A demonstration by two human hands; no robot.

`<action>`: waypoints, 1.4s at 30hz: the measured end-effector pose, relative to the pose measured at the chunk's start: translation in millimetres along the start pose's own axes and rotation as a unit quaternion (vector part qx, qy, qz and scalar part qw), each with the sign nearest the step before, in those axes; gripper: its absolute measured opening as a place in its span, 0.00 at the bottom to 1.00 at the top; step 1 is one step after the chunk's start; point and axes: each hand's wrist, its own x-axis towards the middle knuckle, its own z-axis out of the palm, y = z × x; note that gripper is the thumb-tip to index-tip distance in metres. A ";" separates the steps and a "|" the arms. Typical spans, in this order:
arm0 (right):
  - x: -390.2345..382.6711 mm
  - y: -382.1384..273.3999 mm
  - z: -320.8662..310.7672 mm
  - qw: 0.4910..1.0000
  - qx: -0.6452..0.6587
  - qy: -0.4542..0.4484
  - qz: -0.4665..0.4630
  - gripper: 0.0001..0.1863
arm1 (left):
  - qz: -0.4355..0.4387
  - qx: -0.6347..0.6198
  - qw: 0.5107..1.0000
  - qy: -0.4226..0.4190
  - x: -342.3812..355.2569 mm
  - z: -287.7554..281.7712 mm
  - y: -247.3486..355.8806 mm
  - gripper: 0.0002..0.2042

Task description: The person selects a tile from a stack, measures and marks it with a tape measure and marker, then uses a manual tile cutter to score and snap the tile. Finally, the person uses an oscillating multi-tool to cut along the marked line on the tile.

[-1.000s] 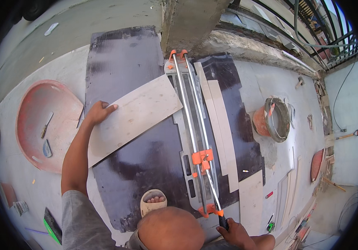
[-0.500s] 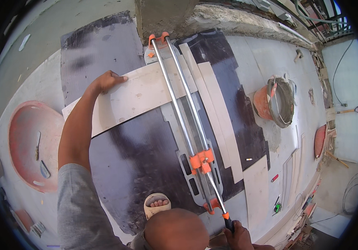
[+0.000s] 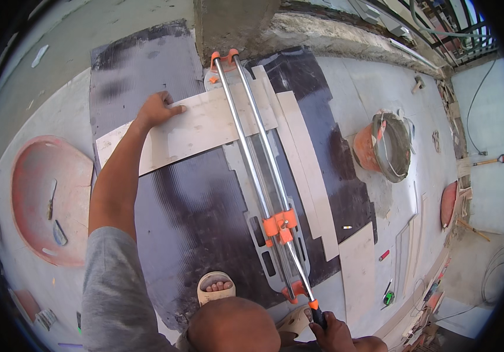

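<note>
A manual tile cutter [image 3: 270, 176] with two chrome rails and orange fittings lies lengthwise before me. Under its rails, at the far end, rests a long beige tile [image 3: 202, 130] reaching out to the left. My left hand [image 3: 163, 110] grips the tile's far edge, thumb stretched along it and fingers curled. The cutter's orange carriage [image 3: 279, 226] sits near the close end of the rails. From it a metal lever runs down to a black handle [image 3: 318, 317], with my right hand [image 3: 333, 333] closed around it. That hand's lower part is near the frame's bottom edge.
Dark ribbed sheets [image 3: 190, 217] cover the floor. Cut tile strips [image 3: 306, 167] lie right of the cutter. A mortar-crusted orange bucket [image 3: 369, 144] stands farther right. A worn reddish basin [image 3: 41, 176] holding trowel-like tools is at left. My sandalled foot [image 3: 216, 286] is close by.
The whole view has shifted slightly. Both hands keep their grips, and the carriage stays near the close end of the rails.
</note>
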 end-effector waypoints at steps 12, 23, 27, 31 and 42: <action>21.1 68.8 32.2 0.977 -0.122 -0.040 -0.170 0.21 | 0.062 0.304 0.940 -0.140 -57.0 10.3 103.6 0.78; 13.3 37.0 -1.3 0.913 -0.253 -0.065 -0.313 0.29 | 0.062 0.326 0.930 -0.160 -66.4 10.0 104.1 0.77; 7.1 42.2 -0.8 0.920 -0.226 -0.032 -0.318 0.27 | 0.083 0.334 0.925 -0.163 -62.5 6.9 102.8 0.76; 19.1 50.8 7.2 0.958 -0.130 -0.014 -0.257 0.24 | 0.087 0.356 0.917 -0.160 -65.5 -2.2 102.1 0.77; 13.5 35.5 5.2 0.992 0.052 0.003 -0.113 0.17 | 0.081 0.341 0.923 -0.156 -64.9 -0.5 97.2 0.75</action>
